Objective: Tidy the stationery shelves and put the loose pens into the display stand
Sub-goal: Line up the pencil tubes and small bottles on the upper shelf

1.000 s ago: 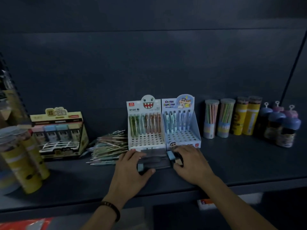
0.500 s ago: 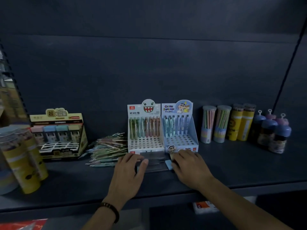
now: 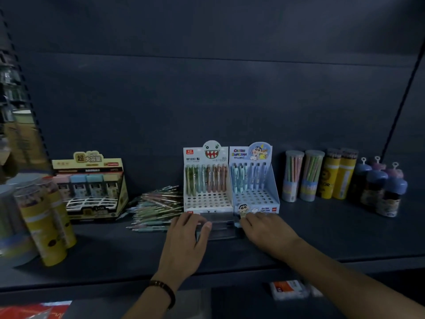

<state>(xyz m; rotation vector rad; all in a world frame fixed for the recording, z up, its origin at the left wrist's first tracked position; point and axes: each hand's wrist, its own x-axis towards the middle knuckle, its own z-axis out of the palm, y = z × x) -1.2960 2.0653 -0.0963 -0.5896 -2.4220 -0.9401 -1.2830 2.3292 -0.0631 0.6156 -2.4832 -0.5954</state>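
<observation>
Dim, bluish light lies over everything. A flat dark grey back panel (image 3: 207, 77) fills the upper half of the frame, crossed by faint horizontal seams. A slotted upright (image 3: 24, 88) runs down the left edge; a thin dark post (image 3: 407, 88) slants at upper right. The shelf board (image 3: 345, 231) spans the lower middle.

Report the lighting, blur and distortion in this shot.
Head view: dim, bluish light throughout. Head view, left edge: the yellow cylindrical pencil tubs are smeared with blur. Head view, centre: the print on the white shark-face pen display stand stays legible. Head view, right edge: the dark shelf upright leans and bows from wide-angle distortion.
</observation>
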